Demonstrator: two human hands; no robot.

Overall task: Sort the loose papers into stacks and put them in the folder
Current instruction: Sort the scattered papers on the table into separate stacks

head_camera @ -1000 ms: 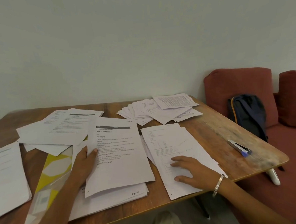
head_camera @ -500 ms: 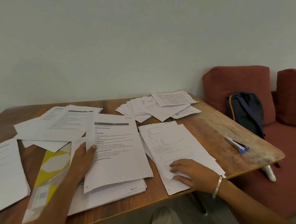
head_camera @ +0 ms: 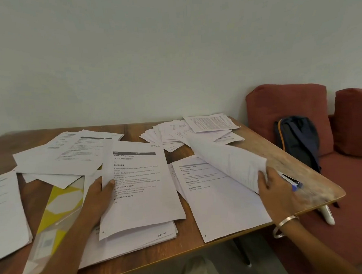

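Right hand [head_camera: 273, 186] grips a curled sheet [head_camera: 230, 161] lifted off the right stack [head_camera: 222, 200]. Left hand [head_camera: 100, 193] pinches the middle stack's top page [head_camera: 140, 190]. Folder [head_camera: 57, 210] lies on bench [head_camera: 282, 151], left of it. Advice: check heading first, lift one sheet only.

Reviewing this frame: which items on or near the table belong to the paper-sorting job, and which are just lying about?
Part of the job:
lifted sheet in right hand
sheet held by left hand
fanned papers
yellow folder

Lying about:
stapler
backpack
white marker
red cushions
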